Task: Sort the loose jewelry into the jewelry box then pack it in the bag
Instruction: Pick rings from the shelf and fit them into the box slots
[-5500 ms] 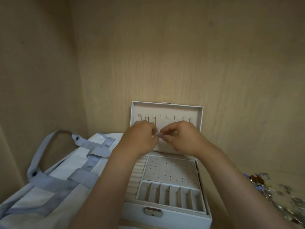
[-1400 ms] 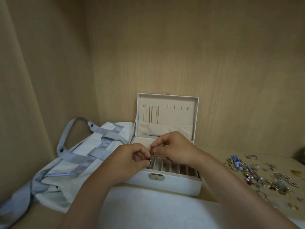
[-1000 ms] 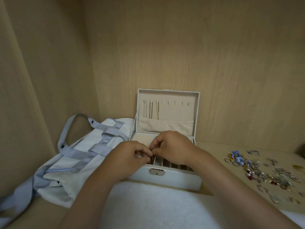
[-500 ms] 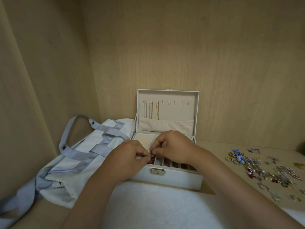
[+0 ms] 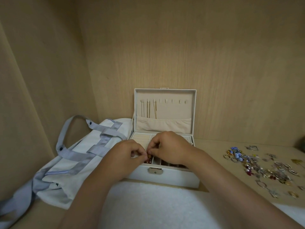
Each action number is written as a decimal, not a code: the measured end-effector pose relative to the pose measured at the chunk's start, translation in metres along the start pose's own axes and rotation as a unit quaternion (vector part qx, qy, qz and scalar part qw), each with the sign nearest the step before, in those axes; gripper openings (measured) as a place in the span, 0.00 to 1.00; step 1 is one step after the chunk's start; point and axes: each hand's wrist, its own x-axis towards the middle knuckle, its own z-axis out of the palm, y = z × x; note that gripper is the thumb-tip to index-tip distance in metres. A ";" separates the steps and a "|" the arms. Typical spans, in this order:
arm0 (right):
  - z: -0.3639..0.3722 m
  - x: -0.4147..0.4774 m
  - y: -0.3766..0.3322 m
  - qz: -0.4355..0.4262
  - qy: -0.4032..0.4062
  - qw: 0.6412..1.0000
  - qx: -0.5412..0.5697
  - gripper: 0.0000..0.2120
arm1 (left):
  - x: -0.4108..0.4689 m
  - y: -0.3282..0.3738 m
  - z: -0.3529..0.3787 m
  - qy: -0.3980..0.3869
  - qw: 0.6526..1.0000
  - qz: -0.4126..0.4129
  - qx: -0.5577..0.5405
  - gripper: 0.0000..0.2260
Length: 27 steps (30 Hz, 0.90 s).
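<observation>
A white jewelry box [image 5: 165, 176] stands open against the back wall, its lid [image 5: 175, 109] upright with three thin chains hung on the hooks at the left. My left hand [image 5: 127, 156] and my right hand [image 5: 168, 147] meet over the box's front left compartment. Both pinch a small red-brown beaded piece [image 5: 149, 158] that hangs into that slot. A heap of loose jewelry [image 5: 262, 167] lies on the shelf to the right. A pale blue bag [image 5: 69, 161] with grey straps lies flat to the left of the box.
Wooden walls close in at the back and the left. A white fluffy cloth [image 5: 148, 205] covers the shelf in front of the box, under my forearms. A dark object [image 5: 302, 143] shows at the far right edge.
My hands have come down from the lid's hooks to the front compartments. In the last second they barely moved, and the beaded piece has sunk lower into the left slot.
</observation>
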 end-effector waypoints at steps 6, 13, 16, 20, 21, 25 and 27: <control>0.000 -0.001 0.001 -0.030 -0.008 0.999 -0.027 0.06 | -0.001 0.002 0.000 0.006 1.000 -0.002 0.010 0.08; -0.018 -0.001 0.015 -0.010 0.012 1.000 0.012 0.11 | -0.001 0.001 0.002 0.003 0.999 0.013 0.047 0.06; -0.027 -0.003 0.018 -0.005 0.007 1.000 0.000 0.09 | 0.000 0.002 0.005 0.007 0.999 0.009 0.053 0.05; -0.020 -0.004 0.011 -0.007 -0.023 0.999 -0.025 0.06 | 0.001 0.008 0.012 0.041 0.997 -0.003 0.065 0.03; -0.015 -0.004 0.010 -0.008 -0.023 0.999 -0.034 0.05 | 0.001 0.009 0.014 0.048 0.997 -0.009 0.065 0.05; -0.007 -0.002 0.007 -0.016 -0.009 0.999 -0.047 0.05 | 0.001 0.011 0.016 0.040 0.996 -0.036 0.068 0.09; -0.007 -0.002 0.009 -0.019 -0.008 0.999 -0.041 0.05 | 0.002 0.013 0.016 0.035 0.996 -0.047 0.073 0.08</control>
